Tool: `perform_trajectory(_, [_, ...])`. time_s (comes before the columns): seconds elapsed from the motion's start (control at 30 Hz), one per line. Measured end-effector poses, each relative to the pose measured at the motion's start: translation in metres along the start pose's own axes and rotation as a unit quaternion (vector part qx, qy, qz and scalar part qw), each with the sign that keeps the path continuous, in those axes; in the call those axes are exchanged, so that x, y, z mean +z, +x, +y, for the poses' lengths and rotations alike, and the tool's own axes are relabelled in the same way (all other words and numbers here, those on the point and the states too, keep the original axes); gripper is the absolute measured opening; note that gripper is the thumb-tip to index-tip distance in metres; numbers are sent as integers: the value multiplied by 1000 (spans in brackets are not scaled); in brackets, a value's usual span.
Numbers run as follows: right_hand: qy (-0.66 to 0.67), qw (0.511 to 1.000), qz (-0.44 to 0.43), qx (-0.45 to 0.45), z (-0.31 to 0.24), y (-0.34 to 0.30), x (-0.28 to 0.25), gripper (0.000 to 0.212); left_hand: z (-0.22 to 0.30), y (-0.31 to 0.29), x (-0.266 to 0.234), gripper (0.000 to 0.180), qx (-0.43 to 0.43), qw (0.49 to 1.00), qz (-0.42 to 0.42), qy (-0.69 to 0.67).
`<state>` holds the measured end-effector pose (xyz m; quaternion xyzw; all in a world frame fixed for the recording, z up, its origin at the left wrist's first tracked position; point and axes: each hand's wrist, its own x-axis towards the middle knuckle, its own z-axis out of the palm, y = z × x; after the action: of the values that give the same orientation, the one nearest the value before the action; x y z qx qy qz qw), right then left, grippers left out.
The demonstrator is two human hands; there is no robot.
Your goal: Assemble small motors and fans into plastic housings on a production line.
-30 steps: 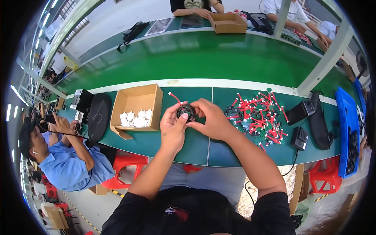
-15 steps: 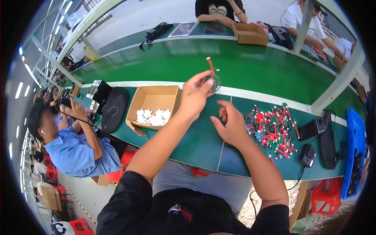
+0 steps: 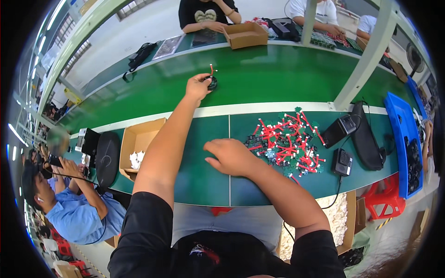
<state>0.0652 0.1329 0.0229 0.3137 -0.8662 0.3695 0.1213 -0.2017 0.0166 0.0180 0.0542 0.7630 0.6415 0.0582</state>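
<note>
1. Round black part [image 3: 212,83]: I see it out over the green strip [image 3: 269,78] beyond the table, with a short red lead [image 3: 212,69] rising from it; whether it touches the strip, I cannot tell.
2. Left hand [image 3: 198,90] has that part clamped between thumb and fingers, its arm stretched far forward.
3. Right hand [image 3: 230,156] is over the green table [image 3: 204,185], thumb apart from the bent fingers.
4. Just right of that hand, I have a heap of red leads and green boards [image 3: 287,143].
5. On my left, the left forearm partly covers a cardboard box [image 3: 147,129] with white pieces [image 3: 136,160] inside; a dark oval case [image 3: 107,160] lies beside it.
6. Right of the heap, I make out a corded black adapter [image 3: 342,162], a long black pouch [image 3: 366,139] and a blue tray [image 3: 393,111] of dark parts.
7. Across the strip, a second cardboard box [image 3: 250,41] sits near a person in black [image 3: 208,14].
</note>
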Motion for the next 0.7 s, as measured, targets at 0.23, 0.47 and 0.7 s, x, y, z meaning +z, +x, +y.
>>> perform_trajectory(0.23, [-11,999,-45,28,-6,1,-9,23,-40,34,-25,27,68,975,45,209])
perform_trajectory(0.47, [0,1000,-27,15,-5,1,-2,23,-39,31,-41,41,63,966,68,241])
perform_trajectory(0.7, [4,999,-32,-4,-12,6,-2,21,-15,23,-59,45,128,923,169,322])
